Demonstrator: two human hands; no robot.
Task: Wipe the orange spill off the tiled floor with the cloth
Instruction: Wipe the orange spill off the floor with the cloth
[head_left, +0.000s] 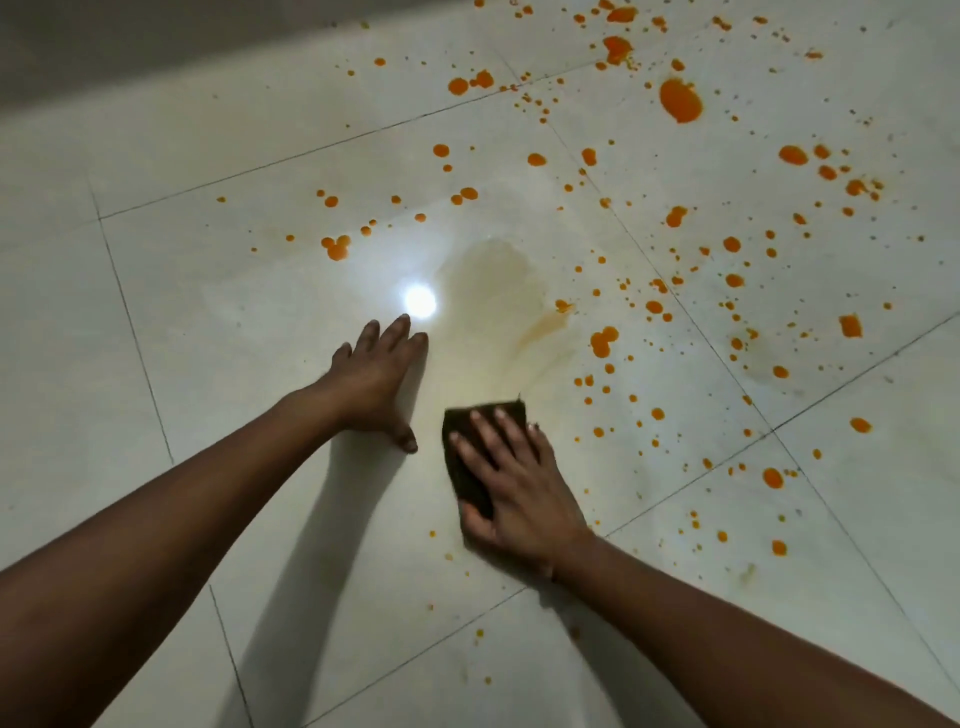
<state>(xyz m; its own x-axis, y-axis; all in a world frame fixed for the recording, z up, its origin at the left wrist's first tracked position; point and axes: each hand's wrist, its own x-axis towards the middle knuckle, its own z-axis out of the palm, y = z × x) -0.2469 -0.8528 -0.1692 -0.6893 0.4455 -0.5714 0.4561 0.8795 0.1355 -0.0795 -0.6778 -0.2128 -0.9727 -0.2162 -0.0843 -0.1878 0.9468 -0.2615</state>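
Brown cloth (464, 480) under right hand (519, 493), fingers (488, 436) splayed, left hand (371, 384) flat

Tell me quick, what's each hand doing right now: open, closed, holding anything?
Left hand: open, flat on the tiled floor, holding nothing.
Right hand: open, fingers spread, pressing the cloth to the floor.

Dark brown cloth (470, 486) flat on glossy pale tiled floor (260, 312), just below faint wiped smear (498, 291); orange spill (680, 100) scattered as drops and blobs, mostly rightward.
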